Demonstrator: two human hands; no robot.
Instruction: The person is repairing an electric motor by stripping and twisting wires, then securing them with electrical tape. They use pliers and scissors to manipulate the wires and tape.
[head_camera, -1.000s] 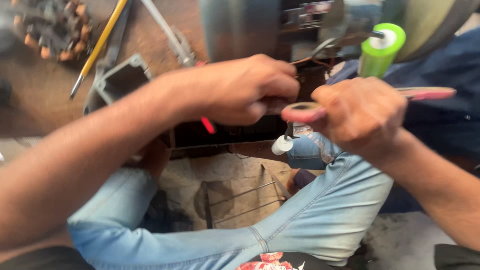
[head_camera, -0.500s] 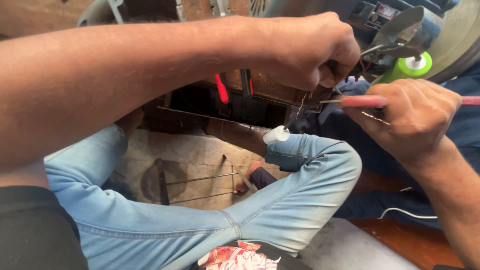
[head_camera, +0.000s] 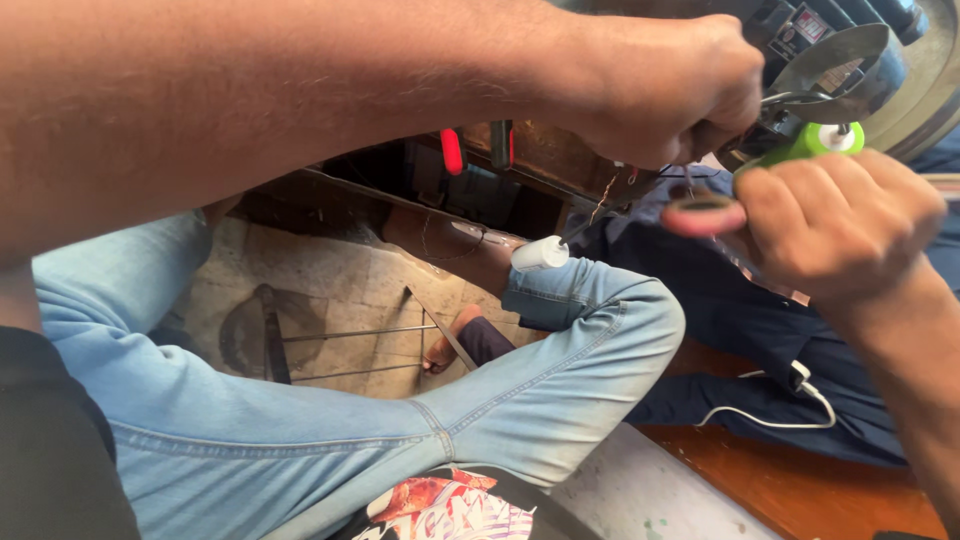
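Head view: left hand (head_camera: 670, 85) fisted on metal tool (head_camera: 800, 98), right hand (head_camera: 835, 225) gripping pink-handled tool (head_camera: 700, 215) just below

My arms are bare, no sleeves or rings on my left hand (head_camera: 670, 85) or right hand (head_camera: 840, 225); I wear light blue jeans (head_camera: 330, 420), cuffs rolled, and a black printed shirt (head_camera: 450, 505)

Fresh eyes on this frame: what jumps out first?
The left hand at top centre, its bare forearm crossing the whole upper frame, closed around a thin metal tool. Just right of it, the right hand grips a pink-handled tool below a bright green handle. Below lies a bent knee in light blue jeans, over a tiled floor.
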